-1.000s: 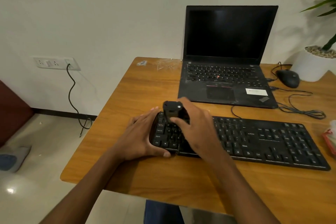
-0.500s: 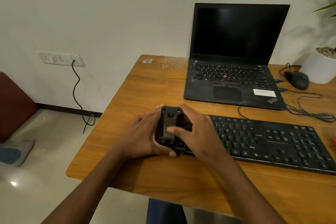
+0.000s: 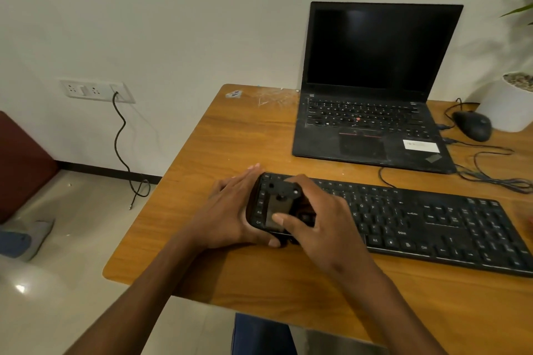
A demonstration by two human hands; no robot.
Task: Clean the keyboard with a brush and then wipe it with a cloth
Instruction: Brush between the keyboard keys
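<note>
The black keyboard lies along the near half of the wooden bench, running from 9 to 3 o'clock. On its left end sits the brush, a small dark block with a smooth grey back. The right hand pinches it, thumb on the near edge and fingers curled over the top. The left hand lies spread flat against the keyboard's left edge, thumb along the front rim. To do this well, I think short strokes along the key rows, with the left hand holding firm, suit best. The keys look matte and low. The laptop stands at 1 o'clock.

Open laptop, mouse, table
</note>
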